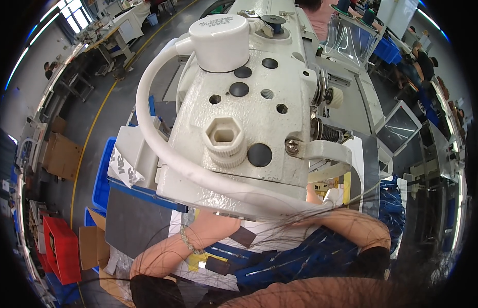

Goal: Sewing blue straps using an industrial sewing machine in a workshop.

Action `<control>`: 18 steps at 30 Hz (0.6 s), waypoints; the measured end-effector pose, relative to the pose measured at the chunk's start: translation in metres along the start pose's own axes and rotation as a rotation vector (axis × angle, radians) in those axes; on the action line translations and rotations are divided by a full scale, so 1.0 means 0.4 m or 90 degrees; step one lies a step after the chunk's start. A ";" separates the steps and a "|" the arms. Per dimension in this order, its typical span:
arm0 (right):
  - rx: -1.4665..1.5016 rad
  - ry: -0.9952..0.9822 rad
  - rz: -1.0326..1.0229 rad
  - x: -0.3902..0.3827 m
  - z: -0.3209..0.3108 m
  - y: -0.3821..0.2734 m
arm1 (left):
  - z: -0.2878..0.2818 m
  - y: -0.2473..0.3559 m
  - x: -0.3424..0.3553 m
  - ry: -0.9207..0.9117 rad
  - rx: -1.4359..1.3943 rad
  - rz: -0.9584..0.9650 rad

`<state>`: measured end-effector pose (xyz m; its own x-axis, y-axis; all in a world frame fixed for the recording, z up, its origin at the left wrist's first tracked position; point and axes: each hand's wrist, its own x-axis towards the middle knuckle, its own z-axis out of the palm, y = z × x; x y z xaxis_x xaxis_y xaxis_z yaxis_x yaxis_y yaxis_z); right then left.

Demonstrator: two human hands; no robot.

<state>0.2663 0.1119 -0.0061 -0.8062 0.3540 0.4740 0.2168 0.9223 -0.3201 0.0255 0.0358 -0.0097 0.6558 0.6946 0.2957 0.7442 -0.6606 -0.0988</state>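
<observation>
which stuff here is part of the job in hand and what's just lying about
Likely part of the job:
white sewing machine
blue zippered fabric
dark rectangular pieces

Apparently just lying about:
red crate
blue bin
cardboard boxes

And there it was, up top: small dark print (216,22), letters and digits in short lines, upside down on a white round canister (222,51) atop the sewing machine (259,128)! Then, left, bold grey characters (120,163) repeated across a curling white sheet (127,175)!
</observation>
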 end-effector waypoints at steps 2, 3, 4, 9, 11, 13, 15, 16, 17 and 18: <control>0.023 -0.008 -0.028 0.003 0.003 0.002 | 0.000 0.002 0.005 -0.014 0.017 -0.006; 0.062 -0.042 -0.018 0.002 0.006 0.000 | 0.000 0.004 0.008 -0.004 0.050 -0.006; 0.101 -0.076 -0.007 0.000 0.009 0.001 | 0.002 0.003 0.012 -0.004 0.048 -0.006; 0.102 -0.056 -0.062 -0.003 0.055 0.010 | 0.003 -0.001 0.014 -0.180 -0.083 -0.066; 0.136 -0.038 -0.066 -0.012 0.066 0.010 | 0.003 -0.003 0.011 -0.154 -0.050 -0.034; 0.091 -0.073 -0.028 -0.022 0.063 0.007 | 0.003 -0.005 0.009 -0.130 -0.012 0.004; 0.062 -0.104 -0.028 -0.025 0.054 0.001 | 0.005 -0.010 0.010 -0.139 -0.066 -0.037; 0.012 -0.095 -0.063 -0.025 0.046 0.000 | 0.003 -0.013 0.007 -0.140 -0.065 -0.033; 0.049 -0.120 -0.038 -0.025 0.040 -0.001 | 0.000 -0.015 0.004 -0.190 -0.046 -0.012; -0.236 -0.245 -0.215 -0.024 0.031 0.005 | -0.002 -0.017 0.002 -0.245 -0.022 0.006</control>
<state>0.2677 0.1082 -0.0213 -0.9889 0.0162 0.1479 0.0363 0.9904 0.1337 0.0209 0.0405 -0.0082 0.6674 0.7399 -0.0848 0.7372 -0.6725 -0.0653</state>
